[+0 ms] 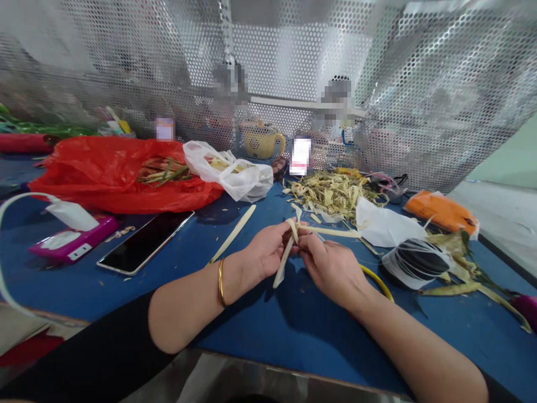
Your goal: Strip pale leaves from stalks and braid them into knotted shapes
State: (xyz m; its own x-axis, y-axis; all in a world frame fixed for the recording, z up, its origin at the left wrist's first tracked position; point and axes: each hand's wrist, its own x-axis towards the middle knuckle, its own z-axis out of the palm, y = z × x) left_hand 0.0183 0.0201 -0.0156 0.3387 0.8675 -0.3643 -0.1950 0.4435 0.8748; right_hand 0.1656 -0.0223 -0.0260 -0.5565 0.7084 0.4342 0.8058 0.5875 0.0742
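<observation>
My left hand [271,246] and my right hand [327,260] meet above the blue table. Between them is a small piece of pale, crossed leaf strips [285,263], with one end hanging down and another reaching out to the right. The left fingers are closed around the crossing. My right fingers pinch the strips from the other side; their tips are partly hidden. A loose pale strip [235,232] lies on the table left of my hands. Farther back is a heap of dried leaf strips [327,193].
On the left are a red plastic bag [96,173], a phone [149,240] and a purple power strip [75,240]. A spool of clear line [413,263], a yellow cable [380,280] and an orange packet [440,212] lie to the right. A perforated metal screen [285,67] rises behind.
</observation>
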